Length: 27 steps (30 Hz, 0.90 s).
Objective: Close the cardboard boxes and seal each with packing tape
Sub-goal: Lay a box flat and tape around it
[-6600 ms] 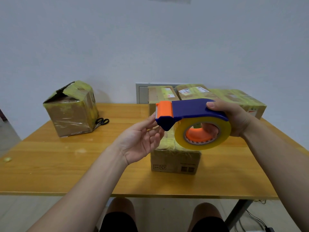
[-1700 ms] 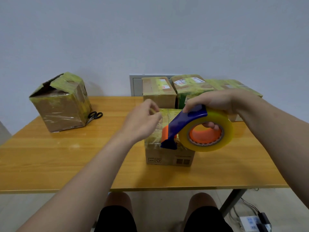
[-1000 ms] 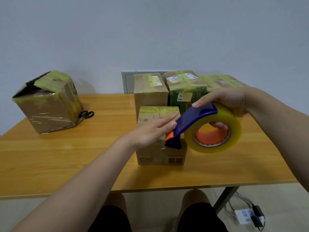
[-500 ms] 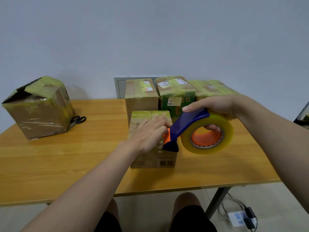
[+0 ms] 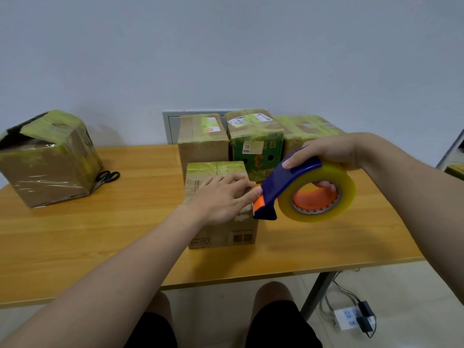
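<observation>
my left hand [image 5: 221, 197] lies flat, fingers spread, on top of the small box [image 5: 221, 209]. my right hand [image 5: 326, 156] is clamped around the tape dispenser [image 5: 296, 189], whose orange nose touches the box's right top edge. behind this box stand three taped boxes [image 5: 253, 139]; far to its left, an open-topped box [image 5: 45, 159] with scissors [image 5: 108, 176] beside it.

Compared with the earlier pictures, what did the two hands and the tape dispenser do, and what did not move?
The right hand brought the tape dispenser down from mid-air to the near box's right top edge, nose tilted downward. The left hand, which was open beside the dispenser, came to lie flat on that box's top. The right hand's grip is unchanged. The open box, scissors and rear boxes stayed in place.
</observation>
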Each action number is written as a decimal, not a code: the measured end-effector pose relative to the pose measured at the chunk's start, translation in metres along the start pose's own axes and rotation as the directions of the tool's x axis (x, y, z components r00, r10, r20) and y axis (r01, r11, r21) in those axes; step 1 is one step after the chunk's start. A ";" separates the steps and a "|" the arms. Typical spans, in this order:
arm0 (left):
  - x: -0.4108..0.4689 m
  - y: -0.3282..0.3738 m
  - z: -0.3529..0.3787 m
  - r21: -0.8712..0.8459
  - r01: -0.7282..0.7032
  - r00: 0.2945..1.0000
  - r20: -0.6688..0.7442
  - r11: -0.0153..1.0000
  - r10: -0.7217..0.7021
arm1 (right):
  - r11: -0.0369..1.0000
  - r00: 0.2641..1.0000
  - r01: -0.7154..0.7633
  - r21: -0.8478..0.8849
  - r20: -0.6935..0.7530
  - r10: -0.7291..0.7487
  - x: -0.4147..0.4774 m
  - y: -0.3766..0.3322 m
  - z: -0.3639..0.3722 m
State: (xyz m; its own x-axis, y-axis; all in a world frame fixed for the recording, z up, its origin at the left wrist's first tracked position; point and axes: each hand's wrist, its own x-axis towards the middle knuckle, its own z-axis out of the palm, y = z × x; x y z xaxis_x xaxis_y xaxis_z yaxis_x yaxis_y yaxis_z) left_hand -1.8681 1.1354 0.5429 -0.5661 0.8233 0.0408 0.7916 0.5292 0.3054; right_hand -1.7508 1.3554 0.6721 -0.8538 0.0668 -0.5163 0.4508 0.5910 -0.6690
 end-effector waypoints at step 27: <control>0.004 -0.005 -0.003 -0.048 -0.025 0.995 0.098 0.999 0.029 | 0.996 0.999 -0.033 -0.081 -0.028 0.030 -0.002 -0.011 0.000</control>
State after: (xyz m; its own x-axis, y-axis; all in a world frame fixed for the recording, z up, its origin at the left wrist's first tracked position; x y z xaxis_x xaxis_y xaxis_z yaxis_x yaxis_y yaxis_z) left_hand -1.8750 1.1350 0.5448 -0.5176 0.8545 -0.0437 0.7934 0.4985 0.3493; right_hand -1.7543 1.3483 0.6802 -0.8467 0.1074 -0.5212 0.4558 0.6517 -0.6062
